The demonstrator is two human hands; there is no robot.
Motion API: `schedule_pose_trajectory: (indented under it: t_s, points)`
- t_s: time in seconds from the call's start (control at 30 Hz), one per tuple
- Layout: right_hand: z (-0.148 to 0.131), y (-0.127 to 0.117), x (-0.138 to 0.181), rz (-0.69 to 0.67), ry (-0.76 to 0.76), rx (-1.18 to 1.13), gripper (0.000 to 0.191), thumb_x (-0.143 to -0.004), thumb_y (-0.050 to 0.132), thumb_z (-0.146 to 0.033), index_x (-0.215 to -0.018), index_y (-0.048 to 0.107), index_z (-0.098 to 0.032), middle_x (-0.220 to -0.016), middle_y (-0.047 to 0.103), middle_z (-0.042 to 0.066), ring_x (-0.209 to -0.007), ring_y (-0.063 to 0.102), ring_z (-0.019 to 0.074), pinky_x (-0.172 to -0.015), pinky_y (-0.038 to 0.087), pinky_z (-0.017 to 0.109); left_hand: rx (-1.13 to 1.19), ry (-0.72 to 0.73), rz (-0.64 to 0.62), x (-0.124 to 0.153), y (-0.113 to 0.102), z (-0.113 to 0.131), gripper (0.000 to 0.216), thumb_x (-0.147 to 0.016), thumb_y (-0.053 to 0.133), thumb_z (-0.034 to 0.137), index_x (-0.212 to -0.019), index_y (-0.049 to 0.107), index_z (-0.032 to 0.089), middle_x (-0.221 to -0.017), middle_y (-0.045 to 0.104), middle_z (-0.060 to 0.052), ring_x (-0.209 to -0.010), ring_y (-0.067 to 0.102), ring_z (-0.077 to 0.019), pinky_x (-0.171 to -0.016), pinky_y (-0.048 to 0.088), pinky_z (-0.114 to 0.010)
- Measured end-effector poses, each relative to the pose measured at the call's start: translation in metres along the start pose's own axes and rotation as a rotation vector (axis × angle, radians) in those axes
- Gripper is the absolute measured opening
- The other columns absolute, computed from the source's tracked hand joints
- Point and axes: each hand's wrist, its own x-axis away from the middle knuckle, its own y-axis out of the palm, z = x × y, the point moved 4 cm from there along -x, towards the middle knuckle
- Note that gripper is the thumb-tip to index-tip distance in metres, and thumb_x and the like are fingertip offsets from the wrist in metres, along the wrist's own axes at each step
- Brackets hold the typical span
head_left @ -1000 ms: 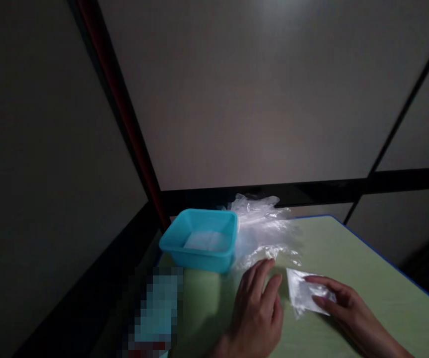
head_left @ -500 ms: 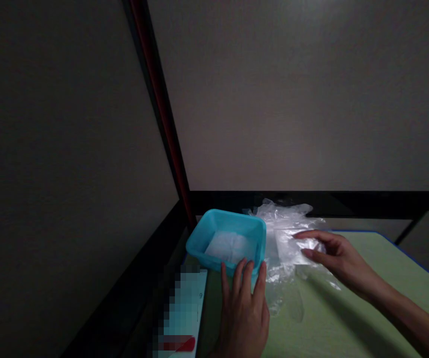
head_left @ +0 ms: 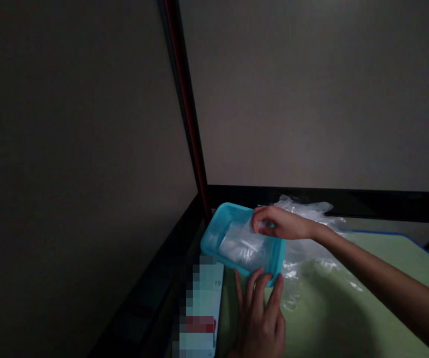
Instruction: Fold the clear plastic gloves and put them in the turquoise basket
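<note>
A light-blue rectangular plastic basin (head_left: 214, 223) stands on the green table. Inside it lies a folded clear plastic bag (head_left: 242, 248), whitish and shiny. My right hand (head_left: 279, 223) reaches over the basin's far right side, thumb and fingers pinched at the bag's upper corner. At the near wall, my left hand (head_left: 261, 313) rests its spread fingertips against the rim; its thumb is hard to make out. More crumpled clear plastic bags (head_left: 304, 258) lie right of the basin, partly behind my right forearm.
Left of my left hand is a pale printed sheet (head_left: 207, 298), partly pixelated, with a red mark. A dark ledge (head_left: 349, 201) runs along the wall behind the green table (head_left: 386, 278). A dark red post (head_left: 188, 99) marks the wall corner.
My right hand has moved left from above the loose bags into the basin, bringing a clear bag along. My left hand stays at the near rim. The view has shifted slightly left.
</note>
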Motion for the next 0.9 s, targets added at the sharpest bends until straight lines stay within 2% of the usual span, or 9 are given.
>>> schedule_pose_trajectory:
  t_s: [0.13,0.23,0.33,0.6,0.73,0.9]
  points:
    - [0.009,0.017,-0.023,-0.168,-0.015,0.077,0.040,-0.064,0.049,0.004,-0.098,0.060,-0.013,-0.091,0.062,0.006,-0.081,0.056,0.0163,-0.072,0.042,0.027,0.000,-0.010,-0.003,0.001,0.001,-0.001,0.054,-0.073,0.043,0.003,-0.122,0.046,0.023,-0.110,0.054,-0.005,-0.111,0.044,-0.0229,-0.103,0.012,-0.054]
    - [0.015,0.028,-0.035,-0.218,-0.012,0.071,0.056,-0.063,0.050,0.004,-0.116,0.050,-0.014,-0.083,0.061,0.003,-0.072,0.055,0.0142,-0.067,0.043,0.025,0.003,0.003,-0.012,0.000,0.001,-0.002,0.055,-0.071,0.043,0.003,-0.122,0.046,0.022,-0.110,0.054,-0.006,-0.112,0.044,-0.0234,-0.103,0.013,-0.055]
    - [0.019,0.035,-0.042,-0.221,-0.012,0.051,0.063,-0.063,0.052,0.003,-0.123,0.042,-0.016,-0.078,0.057,0.000,-0.067,0.053,0.0123,-0.064,0.042,0.024,0.014,0.015,0.000,-0.001,-0.001,-0.001,0.056,-0.068,0.042,0.002,-0.121,0.047,0.022,-0.109,0.055,-0.006,-0.111,0.044,-0.0238,-0.102,0.013,-0.056]
    - [0.022,0.034,-0.043,-0.143,0.007,-0.014,0.057,-0.066,0.057,-0.002,-0.120,0.044,-0.018,-0.094,0.053,0.003,-0.076,0.052,0.0131,-0.069,0.043,0.026,0.016,0.009,0.007,0.000,0.000,0.000,0.062,-0.064,0.043,0.001,-0.122,0.046,0.022,-0.108,0.055,-0.006,-0.108,0.046,-0.0254,-0.100,0.018,-0.059]
    - [0.022,0.035,-0.041,-0.124,0.040,-0.065,0.052,-0.066,0.057,-0.002,-0.115,0.049,-0.017,-0.086,0.054,0.001,-0.070,0.052,0.0114,-0.064,0.044,0.023,0.046,0.017,0.005,-0.001,-0.001,0.000,0.058,-0.068,0.041,0.001,-0.121,0.046,0.022,-0.108,0.056,-0.006,-0.109,0.046,-0.0243,-0.101,0.016,-0.058]
    - [0.021,0.035,-0.038,-0.044,0.004,-0.128,0.044,-0.065,0.059,-0.004,-0.108,0.055,-0.015,-0.075,0.058,0.000,-0.066,0.054,0.0118,-0.062,0.043,0.024,0.035,0.007,-0.001,0.000,0.001,-0.001,0.057,-0.069,0.041,0.001,-0.122,0.046,0.023,-0.108,0.055,-0.006,-0.109,0.045,-0.0245,-0.101,0.016,-0.058]
